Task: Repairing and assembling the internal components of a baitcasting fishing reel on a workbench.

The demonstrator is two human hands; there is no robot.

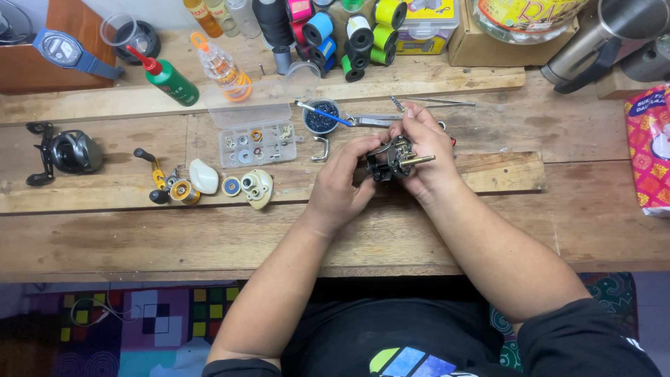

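1. Parts tray point(252, 144): a clear compartmented box sits on the wooden workbench point(105, 230), well to the left of the hands. Its compartments hold small washers, rings and metal fittings; its clear lid point(249, 114) stands open behind it.
2. Small round dish point(320, 119): filled with dark beads or bearings; a blue-handled tool point(322, 114) lies across it.
3. Reel frame point(393, 158): a stripped black reel body with a brass shaft pointing right, held above the raised plank, between both hands.
4. Left hand point(342, 183): fingers curled closed against the frame's left side, thumb on top.
5. Right hand point(427, 150): fingers wrapped around the frame's far and right sides, fingertips pinched at its top edge.
6. Both forearms rise from the bench's near edge and converge at the frame.
7. Removed parts point(209, 183) lie left of the hands: handle, spool, cream side covers.
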